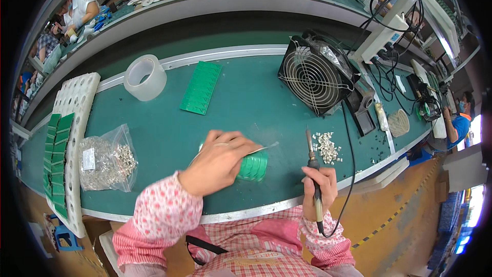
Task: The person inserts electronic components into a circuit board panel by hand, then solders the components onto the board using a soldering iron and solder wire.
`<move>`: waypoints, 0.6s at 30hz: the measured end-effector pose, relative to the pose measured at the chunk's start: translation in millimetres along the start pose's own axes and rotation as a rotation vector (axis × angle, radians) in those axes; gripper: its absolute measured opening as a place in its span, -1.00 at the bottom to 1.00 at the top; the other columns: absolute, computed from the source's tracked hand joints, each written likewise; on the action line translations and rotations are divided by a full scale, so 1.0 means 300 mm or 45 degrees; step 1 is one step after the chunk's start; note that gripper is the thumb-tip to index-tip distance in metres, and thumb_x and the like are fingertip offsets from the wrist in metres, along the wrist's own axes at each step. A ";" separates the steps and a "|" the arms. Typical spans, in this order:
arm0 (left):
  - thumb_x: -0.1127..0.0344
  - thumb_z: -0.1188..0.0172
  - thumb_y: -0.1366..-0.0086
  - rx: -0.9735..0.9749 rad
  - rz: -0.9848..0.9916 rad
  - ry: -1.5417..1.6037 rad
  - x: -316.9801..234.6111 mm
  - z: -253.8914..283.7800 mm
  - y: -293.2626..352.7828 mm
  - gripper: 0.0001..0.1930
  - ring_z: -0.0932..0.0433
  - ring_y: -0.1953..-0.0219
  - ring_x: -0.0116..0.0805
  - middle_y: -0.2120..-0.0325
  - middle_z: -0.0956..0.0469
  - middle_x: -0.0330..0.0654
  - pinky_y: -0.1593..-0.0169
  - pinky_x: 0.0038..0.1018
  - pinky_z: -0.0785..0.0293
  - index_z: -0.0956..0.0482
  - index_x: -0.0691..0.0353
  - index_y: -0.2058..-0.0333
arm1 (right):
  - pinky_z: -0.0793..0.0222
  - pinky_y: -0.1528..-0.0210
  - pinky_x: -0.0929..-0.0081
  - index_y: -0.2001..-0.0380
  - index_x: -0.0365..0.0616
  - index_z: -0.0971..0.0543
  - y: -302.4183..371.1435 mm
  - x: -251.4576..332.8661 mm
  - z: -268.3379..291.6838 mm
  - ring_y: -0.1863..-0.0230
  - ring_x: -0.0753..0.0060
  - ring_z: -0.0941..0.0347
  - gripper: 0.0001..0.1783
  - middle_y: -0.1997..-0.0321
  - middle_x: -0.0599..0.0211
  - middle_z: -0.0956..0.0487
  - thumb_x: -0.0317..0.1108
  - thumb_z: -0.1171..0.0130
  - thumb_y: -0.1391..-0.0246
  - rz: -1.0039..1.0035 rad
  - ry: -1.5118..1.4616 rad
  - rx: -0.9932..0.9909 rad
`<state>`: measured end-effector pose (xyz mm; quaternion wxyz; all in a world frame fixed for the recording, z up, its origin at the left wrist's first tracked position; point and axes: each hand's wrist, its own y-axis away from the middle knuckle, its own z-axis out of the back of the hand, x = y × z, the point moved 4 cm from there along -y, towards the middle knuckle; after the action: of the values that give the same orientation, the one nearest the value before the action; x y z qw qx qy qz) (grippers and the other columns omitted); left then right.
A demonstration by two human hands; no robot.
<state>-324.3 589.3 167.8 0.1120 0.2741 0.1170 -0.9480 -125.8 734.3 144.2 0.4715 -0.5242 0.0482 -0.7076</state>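
My right hand (320,187) grips a soldering iron (316,195) by its handle, with the tip pointing up and away from me. Right of the tip lies a loose pile of small silvery-white parts (327,147). My left hand (218,161) is closed, palm down, over a green circuit board panel (252,167) and hides much of it. A thin silvery strand, which looks like solder wire (269,147), sticks out from its fingers to the right. Farther off lies another green board panel (201,88), flat on the green bench top.
A clear bag of metal parts (107,161) and a roll of clear tape (145,78) are on the left. Beyond them, a white perforated strip (77,102) holds green boards (57,159). A black fan (315,77) stands back right, near a black stand (360,107) and cables (392,79).
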 end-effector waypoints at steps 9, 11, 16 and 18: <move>0.28 -0.06 -0.45 -0.322 0.232 0.074 0.026 0.101 0.121 -0.79 -0.58 0.02 -0.18 0.13 -0.66 -0.17 -0.12 -0.23 -0.32 -0.66 0.20 0.16 | -0.45 0.37 0.44 -0.05 0.00 -0.62 -0.046 0.069 -0.091 0.42 0.30 -0.49 -0.47 0.20 0.21 -0.46 -0.50 -0.45 0.05 -0.029 0.095 0.246; 0.26 0.01 -0.48 -0.438 0.560 0.232 0.075 0.111 0.182 -0.74 -0.59 0.09 -0.12 0.19 -0.66 -0.13 -0.04 -0.23 -0.37 -0.65 0.24 0.20 | -0.49 0.35 0.36 -0.17 0.02 -0.53 -0.057 0.104 -0.153 0.37 0.26 -0.52 -0.36 0.13 0.19 -0.43 -0.45 -0.45 0.04 -0.005 0.072 0.325; 0.27 0.08 -0.51 -0.434 0.515 0.207 0.089 0.064 0.199 -0.70 -0.57 0.17 0.02 0.27 -0.63 -0.07 0.05 -0.14 -0.41 -0.62 0.26 0.24 | -0.56 0.24 0.33 -0.30 0.04 -0.37 -0.082 0.155 -0.280 0.21 0.28 -0.58 -0.21 -0.01 0.15 -0.37 -0.53 -0.41 0.03 -0.075 0.023 0.435; 0.30 0.08 -0.51 -0.370 0.475 0.142 0.072 0.047 0.200 -0.71 -0.58 0.18 -0.01 0.24 -0.64 -0.07 0.03 -0.21 -0.42 -0.62 0.29 0.23 | -0.58 0.24 0.41 -0.31 0.02 -0.35 -0.077 0.162 -0.283 0.22 0.34 -0.62 -0.18 -0.05 0.17 -0.36 -0.62 -0.38 0.04 -0.080 0.022 0.465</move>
<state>-332.5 525.4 158.1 0.3169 0.3238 0.2054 -0.8675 -207.1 675.9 153.1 0.5362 -0.4249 -0.0935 -0.7234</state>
